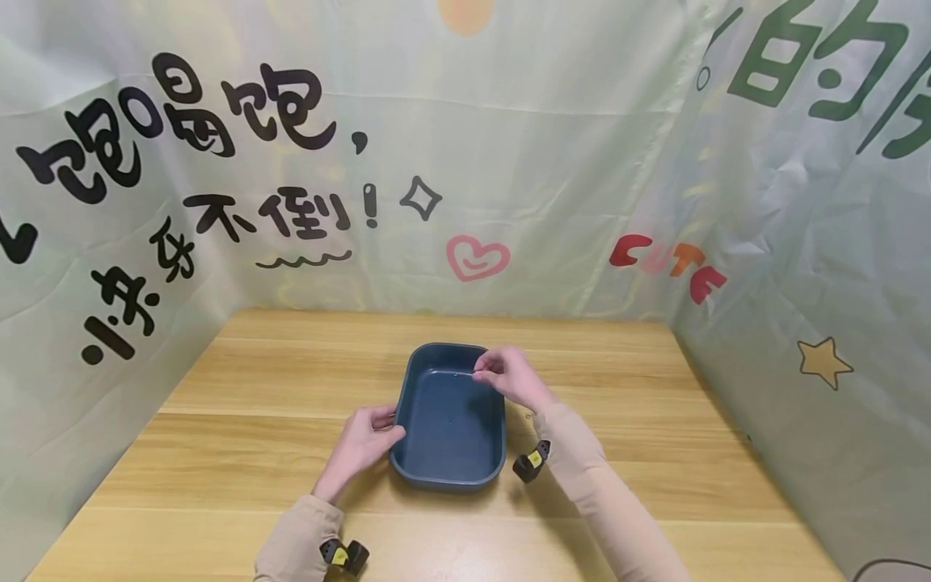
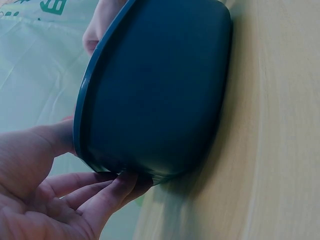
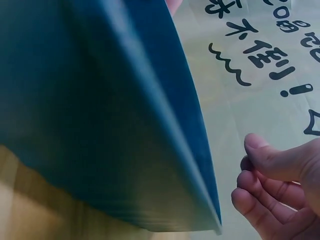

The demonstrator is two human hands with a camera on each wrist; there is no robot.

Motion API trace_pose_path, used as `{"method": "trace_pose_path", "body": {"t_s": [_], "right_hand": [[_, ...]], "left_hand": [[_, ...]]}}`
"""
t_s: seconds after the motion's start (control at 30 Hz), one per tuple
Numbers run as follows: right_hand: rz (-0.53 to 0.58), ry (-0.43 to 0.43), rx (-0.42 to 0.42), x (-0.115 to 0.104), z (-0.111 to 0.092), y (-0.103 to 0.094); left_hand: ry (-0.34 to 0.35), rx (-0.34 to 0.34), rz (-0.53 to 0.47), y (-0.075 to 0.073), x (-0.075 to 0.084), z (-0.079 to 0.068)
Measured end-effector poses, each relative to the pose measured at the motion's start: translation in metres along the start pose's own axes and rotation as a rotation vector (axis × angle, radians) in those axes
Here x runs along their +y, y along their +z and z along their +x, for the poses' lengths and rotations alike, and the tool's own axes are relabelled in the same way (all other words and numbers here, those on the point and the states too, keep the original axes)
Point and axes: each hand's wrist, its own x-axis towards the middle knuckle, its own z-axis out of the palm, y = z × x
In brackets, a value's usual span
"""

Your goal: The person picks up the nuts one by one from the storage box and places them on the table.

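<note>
A dark blue plastic tray (image 1: 454, 432), deep-sided with rounded corners, stands at the middle of the wooden table. My left hand (image 1: 367, 440) grips its left wall. The thumb lies on the rim, and in the left wrist view the fingers (image 2: 95, 195) press the outside of the wall below it. Over the tray's far right corner is my right hand (image 1: 512, 378), its thumb meeting the curled fingers just inside the rim. No object shows between these fingers (image 3: 265, 195) in the right wrist view, where the tray's outer wall (image 3: 100, 125) fills the left side.
The wooden table (image 1: 291, 388) spreads around the tray. Printed fabric walls (image 1: 553, 178) enclose it at the back and both sides. Black wrist cameras sit on the left sleeve (image 1: 294, 541) and the right sleeve (image 1: 604, 485).
</note>
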Motion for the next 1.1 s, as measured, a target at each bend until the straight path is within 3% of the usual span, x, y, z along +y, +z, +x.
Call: {"method": "trace_pose_path", "body": {"t_s": [0.7, 0.97, 1.1], "right_hand": [[0.177, -0.025, 0.266, 0.022, -0.028, -0.003], [0.206, 0.072, 0.315, 0.017, -0.045, -0.016], [0.209, 0.101, 0.359, 0.039, -0.049, -0.015]], "left_hand": [[-0.002, -0.007, -0.008, 0.0, 0.001, -0.001], [-0.001, -0.006, -0.002, 0.0, 0.002, -0.002], [0.003, -0.01, -0.006, 0.0, 0.001, -0.002]]}}
